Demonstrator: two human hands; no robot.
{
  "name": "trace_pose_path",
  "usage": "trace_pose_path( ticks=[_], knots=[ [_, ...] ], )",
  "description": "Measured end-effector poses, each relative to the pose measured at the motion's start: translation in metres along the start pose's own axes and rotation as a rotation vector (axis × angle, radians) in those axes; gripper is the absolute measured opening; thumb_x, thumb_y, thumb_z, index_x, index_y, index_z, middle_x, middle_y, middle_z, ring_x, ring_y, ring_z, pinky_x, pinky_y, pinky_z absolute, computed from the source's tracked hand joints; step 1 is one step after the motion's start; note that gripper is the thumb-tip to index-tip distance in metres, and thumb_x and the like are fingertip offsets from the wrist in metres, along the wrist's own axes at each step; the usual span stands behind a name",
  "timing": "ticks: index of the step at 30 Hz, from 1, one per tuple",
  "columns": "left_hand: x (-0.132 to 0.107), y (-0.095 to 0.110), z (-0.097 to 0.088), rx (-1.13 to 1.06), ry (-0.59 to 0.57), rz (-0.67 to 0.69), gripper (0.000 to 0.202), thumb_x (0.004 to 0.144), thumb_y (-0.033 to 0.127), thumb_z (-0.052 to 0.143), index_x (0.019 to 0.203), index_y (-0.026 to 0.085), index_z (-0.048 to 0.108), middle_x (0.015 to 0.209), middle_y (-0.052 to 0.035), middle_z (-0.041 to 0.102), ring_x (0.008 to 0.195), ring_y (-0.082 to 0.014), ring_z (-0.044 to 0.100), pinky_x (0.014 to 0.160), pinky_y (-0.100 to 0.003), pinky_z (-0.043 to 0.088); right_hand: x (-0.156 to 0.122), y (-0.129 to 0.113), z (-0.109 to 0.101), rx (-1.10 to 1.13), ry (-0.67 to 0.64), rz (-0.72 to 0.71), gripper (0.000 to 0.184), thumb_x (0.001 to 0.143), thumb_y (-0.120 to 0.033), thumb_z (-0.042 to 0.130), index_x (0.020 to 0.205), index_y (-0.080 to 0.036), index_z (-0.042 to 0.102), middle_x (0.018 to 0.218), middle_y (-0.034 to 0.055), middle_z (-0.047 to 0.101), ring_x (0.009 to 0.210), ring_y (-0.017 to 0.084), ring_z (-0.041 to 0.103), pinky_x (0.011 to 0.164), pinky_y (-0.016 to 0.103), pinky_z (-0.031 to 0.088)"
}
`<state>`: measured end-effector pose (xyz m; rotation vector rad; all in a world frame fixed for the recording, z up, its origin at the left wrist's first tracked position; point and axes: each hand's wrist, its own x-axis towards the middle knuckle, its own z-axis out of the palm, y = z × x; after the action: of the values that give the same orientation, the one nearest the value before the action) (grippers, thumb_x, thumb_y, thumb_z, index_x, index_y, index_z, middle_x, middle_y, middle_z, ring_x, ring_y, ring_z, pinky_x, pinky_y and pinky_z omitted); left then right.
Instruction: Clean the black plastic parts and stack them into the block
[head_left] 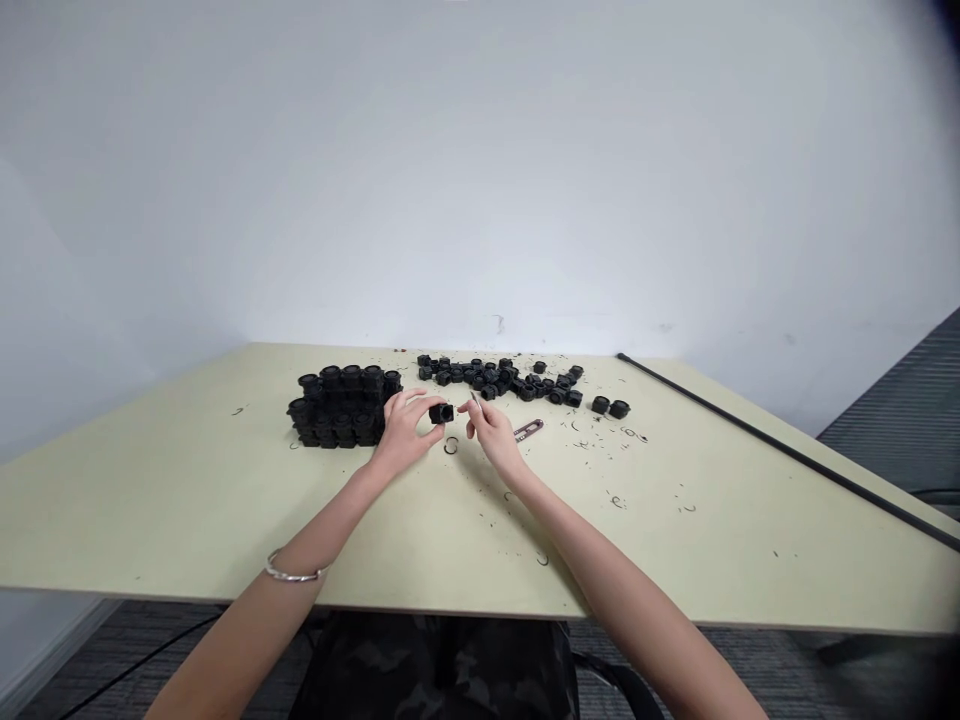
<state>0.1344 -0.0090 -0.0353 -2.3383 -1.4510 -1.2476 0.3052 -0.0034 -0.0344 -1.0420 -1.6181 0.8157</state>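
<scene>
My left hand (405,432) pinches a small black plastic part (442,413) between thumb and fingers, its round opening turned toward my right hand. Just to the right, my right hand (491,430) is closed around a slim silvery tool (475,399); only its tip shows, so its kind stays unclear. A brownish slotted tool (529,430) is visible beside the right hand, partly hidden by it. Beneath the two hands, a thin black ring-shaped scrap (451,446) rests on the table. Close to my left hand stands a stacked block of similar black parts (337,425).
Loose black parts (499,380) lie scattered along the back, with two black parts (610,407) apart at the right. Black trimmings (617,502) litter the pale table (187,500). A long black rod (780,450) crosses the right side. A wall (465,200) rises behind.
</scene>
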Motion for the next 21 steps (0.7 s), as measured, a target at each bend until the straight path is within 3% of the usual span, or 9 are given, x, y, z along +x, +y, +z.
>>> trace_pose_path(
  ticks=[4,7,12,17,21],
  knots=[
    [0.001,0.001,0.0,-0.036,-0.02,-0.033,0.029,0.076,0.023,0.055,0.104,0.026,0.059,0.108,-0.0023,0.064,0.115,-0.0227,0.047,0.102,-0.043,0.028,-0.005,-0.007,0.0,-0.245,-0.063,-0.042,0.06,0.092,-0.056,0.02,0.096,-0.019,0.067,0.059,-0.0004,0.057,0.063,0.014,0.056,0.061,0.022,0.038],
    [0.001,0.001,0.0,-0.055,-0.032,-0.03,0.03,0.076,0.02,0.053,0.105,0.025,0.059,0.107,-0.0026,0.064,0.111,-0.0216,0.049,0.1,-0.041,0.031,-0.009,-0.009,0.003,-0.494,-0.093,-0.074,0.052,0.094,-0.051,0.023,0.098,-0.022,0.067,0.071,0.0017,0.066,0.067,0.015,0.059,0.059,0.022,0.035],
    [0.001,0.0,0.0,-0.064,-0.055,-0.01,0.03,0.077,0.019,0.05,0.105,0.023,0.058,0.105,-0.0026,0.064,0.103,-0.0204,0.051,0.096,-0.039,0.034,-0.015,-0.01,0.005,-0.821,-0.087,-0.221,0.043,0.095,-0.047,0.028,0.121,-0.026,0.055,0.094,0.0032,0.071,0.076,0.017,0.064,0.059,0.023,0.033],
    [0.0,0.001,0.0,-0.014,-0.064,0.027,0.03,0.076,0.02,0.05,0.104,0.023,0.059,0.093,-0.0024,0.062,0.094,-0.0203,0.051,0.09,-0.037,0.036,-0.015,-0.011,0.003,-0.957,-0.073,-0.298,0.046,0.096,-0.048,0.024,0.13,-0.026,0.046,0.097,0.0043,0.07,0.078,0.016,0.064,0.057,0.023,0.032],
    [0.0,0.001,0.0,0.016,-0.071,0.029,0.03,0.076,0.019,0.049,0.103,0.022,0.06,0.089,-0.0029,0.06,0.092,-0.0206,0.05,0.086,-0.037,0.037,-0.014,-0.006,0.002,-1.038,-0.054,-0.379,0.048,0.097,-0.048,0.02,0.127,-0.025,0.048,0.093,0.0047,0.07,0.076,0.015,0.063,0.055,0.023,0.029]
  ],
)
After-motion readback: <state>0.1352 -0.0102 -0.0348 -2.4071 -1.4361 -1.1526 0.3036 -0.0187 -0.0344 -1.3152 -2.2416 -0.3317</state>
